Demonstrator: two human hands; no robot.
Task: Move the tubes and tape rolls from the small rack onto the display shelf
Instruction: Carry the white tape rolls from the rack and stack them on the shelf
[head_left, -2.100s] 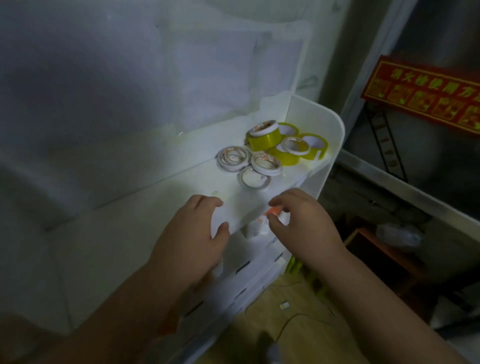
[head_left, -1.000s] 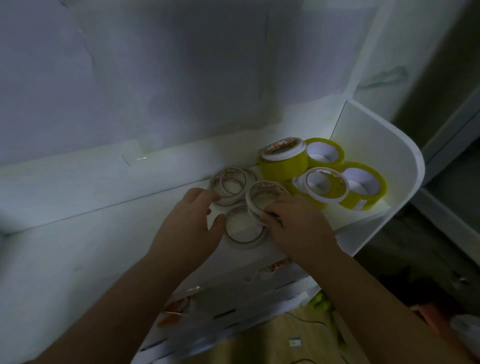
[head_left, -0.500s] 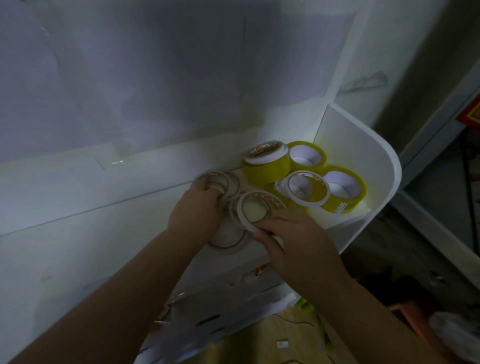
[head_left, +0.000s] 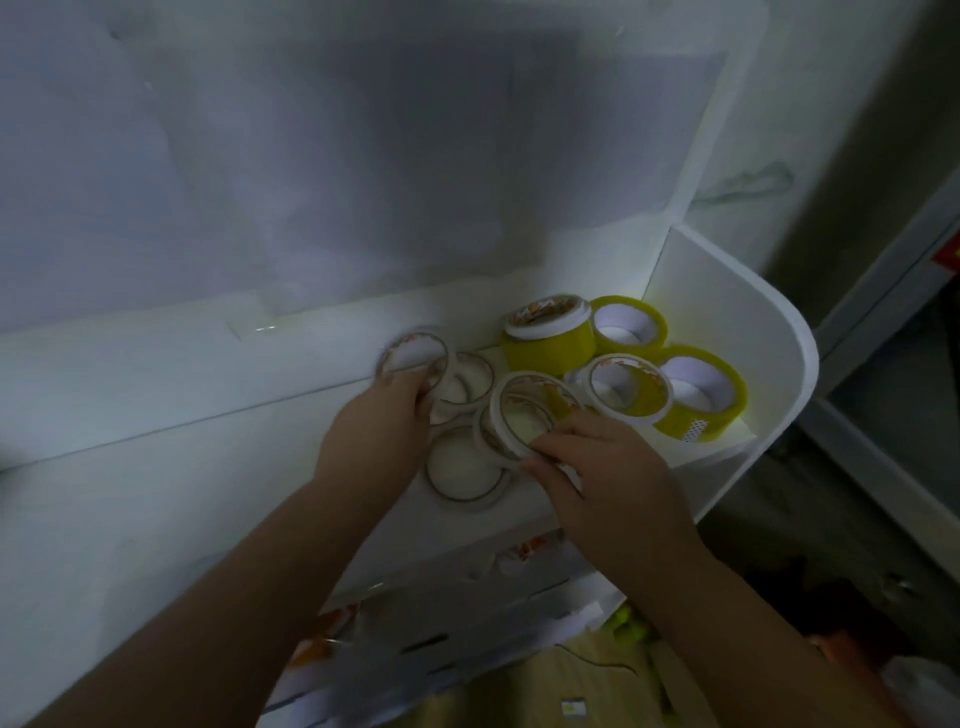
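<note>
On the white display shelf (head_left: 727, 322) lie several tape rolls. My left hand (head_left: 374, 431) holds a thin white roll (head_left: 415, 358) tilted up off the shelf. My right hand (head_left: 608, 473) pinches another thin white roll (head_left: 524, 415), also lifted on edge. Two more thin white rolls lie flat: one (head_left: 465, 470) at the front between my hands, one (head_left: 467, 384) behind it. Yellow wide rolls (head_left: 545, 338) stand at the right end, with a white roll (head_left: 628, 387) leaning against them.
The shelf's curved right wall (head_left: 769, 364) ends the ledge. Below its front edge a small rack (head_left: 467, 618) shows white packets with orange marks. A dark gap and a grey frame (head_left: 883, 291) lie to the right. The white wall (head_left: 311, 182) rises behind.
Both hands rose from the rack below onto the shelf. Each has taken a thin white roll and tipped it up off the surface; the left roll moved up and back.
</note>
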